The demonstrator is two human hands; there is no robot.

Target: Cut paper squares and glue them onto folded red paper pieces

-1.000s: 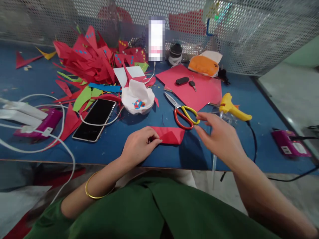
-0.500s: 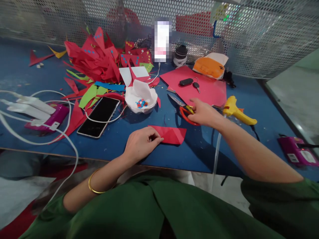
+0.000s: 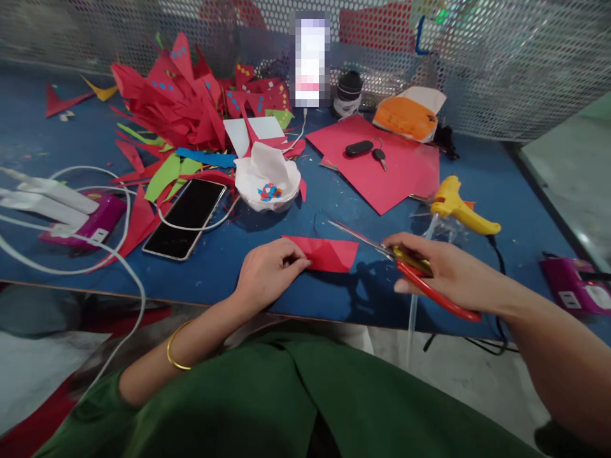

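My left hand (image 3: 270,270) pinches the left end of a red paper strip (image 3: 334,256), which lies on the blue table near its front edge. Right of the strip, my right hand (image 3: 439,267) is closed around scissors (image 3: 420,283) with red and yellow handles. They are held above the table, and their metal blades point left toward the area just behind the strip. Part of the handles is hidden by my fingers. A white bowl (image 3: 245,191) with small red and blue bits in it stands behind the strip.
Red sheets (image 3: 382,184) with a key (image 3: 379,156) on top lie at the back. A yellow glue gun (image 3: 465,207) is at right. At left are a dark-screened phone (image 3: 186,216), white cables (image 3: 138,280) and a heap of red paper pieces (image 3: 176,108). A perforated metal screen (image 3: 267,38) stands behind.
My right hand has picked up the scissors from beside the red sheets and brought them right and nearer to me. My left hand stays on the red strip.
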